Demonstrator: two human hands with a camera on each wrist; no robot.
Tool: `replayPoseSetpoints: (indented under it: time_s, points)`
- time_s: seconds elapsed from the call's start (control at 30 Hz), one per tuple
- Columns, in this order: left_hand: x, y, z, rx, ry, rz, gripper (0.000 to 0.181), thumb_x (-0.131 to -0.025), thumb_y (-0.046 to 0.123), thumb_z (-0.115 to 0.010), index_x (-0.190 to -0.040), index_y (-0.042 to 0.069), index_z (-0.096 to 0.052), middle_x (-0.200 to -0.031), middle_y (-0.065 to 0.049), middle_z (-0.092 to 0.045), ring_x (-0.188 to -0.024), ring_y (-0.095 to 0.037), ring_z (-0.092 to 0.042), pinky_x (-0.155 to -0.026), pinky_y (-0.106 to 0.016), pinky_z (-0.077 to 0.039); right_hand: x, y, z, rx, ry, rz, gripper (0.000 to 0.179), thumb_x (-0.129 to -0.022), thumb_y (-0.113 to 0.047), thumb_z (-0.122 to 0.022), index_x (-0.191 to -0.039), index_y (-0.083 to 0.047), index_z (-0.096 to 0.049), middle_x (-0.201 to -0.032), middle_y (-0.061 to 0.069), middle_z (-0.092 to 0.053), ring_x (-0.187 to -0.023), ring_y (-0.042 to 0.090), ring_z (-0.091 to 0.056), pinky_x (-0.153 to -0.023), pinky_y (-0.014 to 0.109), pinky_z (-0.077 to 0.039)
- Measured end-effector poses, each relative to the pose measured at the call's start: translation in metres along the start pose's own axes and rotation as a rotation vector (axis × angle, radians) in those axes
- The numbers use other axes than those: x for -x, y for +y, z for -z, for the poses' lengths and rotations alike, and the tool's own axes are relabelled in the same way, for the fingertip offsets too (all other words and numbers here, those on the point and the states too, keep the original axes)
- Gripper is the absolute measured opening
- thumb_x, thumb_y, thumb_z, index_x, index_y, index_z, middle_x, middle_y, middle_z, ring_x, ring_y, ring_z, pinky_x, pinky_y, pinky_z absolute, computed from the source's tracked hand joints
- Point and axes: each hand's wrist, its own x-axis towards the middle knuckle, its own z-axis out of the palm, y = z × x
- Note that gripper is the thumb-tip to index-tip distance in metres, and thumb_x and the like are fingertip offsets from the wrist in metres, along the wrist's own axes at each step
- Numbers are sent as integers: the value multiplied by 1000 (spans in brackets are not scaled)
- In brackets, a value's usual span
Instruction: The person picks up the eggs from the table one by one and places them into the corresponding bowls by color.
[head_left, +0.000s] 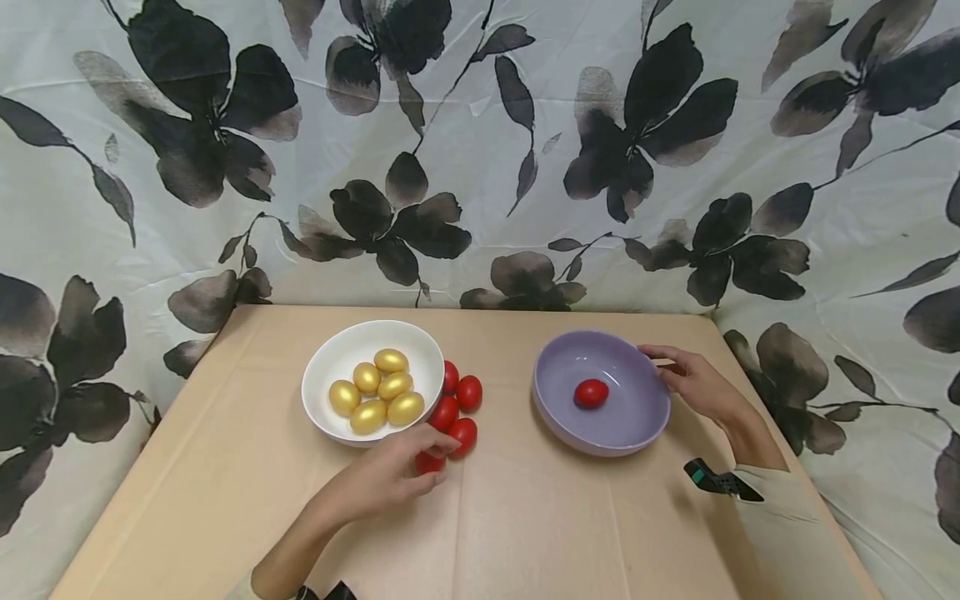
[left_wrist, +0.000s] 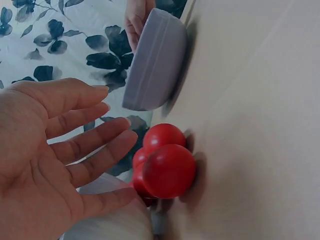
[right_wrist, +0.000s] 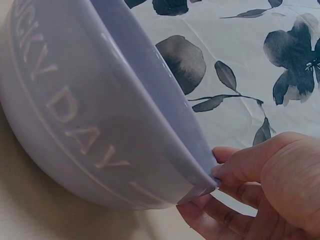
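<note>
A: What was held, and how?

B: The grip of the right hand [head_left: 697, 383] pinched the rim of the purple bowl [head_left: 600, 437]. The left hand [head_left: 393, 471], fingers spread, lay just beside the red eggs [head_left: 462, 437]; contact could not be told.

A: And the contents?

B: A single red egg [head_left: 592, 393] lay inside the purple bowl; gold eggs [head_left: 368, 417] occupied the white bowl [head_left: 317, 396].
</note>
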Motion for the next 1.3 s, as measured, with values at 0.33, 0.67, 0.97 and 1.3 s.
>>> replayPoseSetpoints:
  time_s: [0.33,0.67,0.97,1.3]
  points:
    - [-6,-8,-6,-84,51,-36,37,-90,2,-72,-126,7,-66,-124,-2,-69,-117,-17,-63,-103,-39,-52,-1,-3,1,-11,-12,-2,46,-104,-1,-47,-150,-3,-47,-153,26,-43,-126,48,-56,-93,43,-57]
    - [-17,-17,-20,-359,106,-145,35,-86,-8,-68,-119,6,-70,-129,-9,-62,-123,-22,-58,-104,-38,-51,-4,-1,1,6,-11,-18,46,-105,-2,-46,-151,-6,-47,-153,24,-44,-127,46,-56,-91,33,-57]
    - [-18,-19,-32,-534,144,-165,44,-90,-6,-69,-132,5,-64,-139,-11,-57,-125,-26,-54,-106,-39,-50,-2,-2,1,-26,-14,7,46,-104,0,-47,-149,-1,-47,-153,27,-43,-123,45,-57,-86,26,-56]
    - [-13,-11,-31,-537,129,-148,48,-89,-3,-73,-135,6,-64,-144,-12,-56,-129,-27,-52,-107,-39,-49,-1,1,1,-13,-14,-5,46,-105,-2,-46,-151,-3,-46,-153,26,-43,-125,46,-57,-91,33,-57]
